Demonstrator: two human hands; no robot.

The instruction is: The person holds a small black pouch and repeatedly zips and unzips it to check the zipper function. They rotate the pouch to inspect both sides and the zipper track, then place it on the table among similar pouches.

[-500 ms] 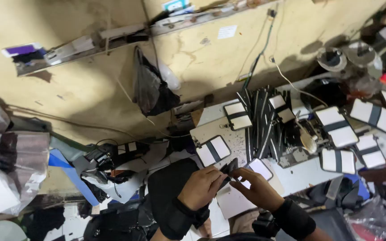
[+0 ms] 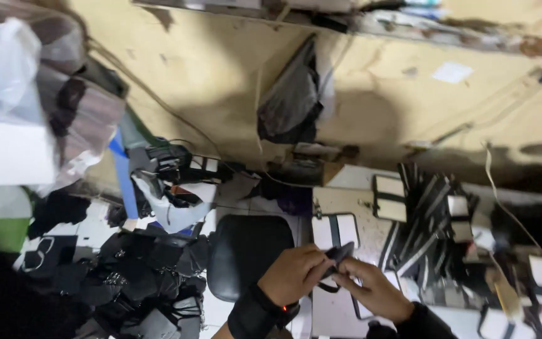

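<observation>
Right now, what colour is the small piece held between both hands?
Black piece; head view shows it best.

Left hand (image 2: 293, 274) and right hand (image 2: 374, 290) meeting, fingers pinched (both wrists dark-sleeved)

A small black strap piece (image 2: 337, 256) sits pinched between both hands. It is dark, flat and tilted, held above the surface.

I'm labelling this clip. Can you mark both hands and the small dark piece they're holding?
left hand (image 2: 293, 275), head view, on the back of the hand.
right hand (image 2: 374, 290), head view, on the back of the hand.
small dark piece (image 2: 339, 253), head view, on its upper end above the fingers.
</observation>
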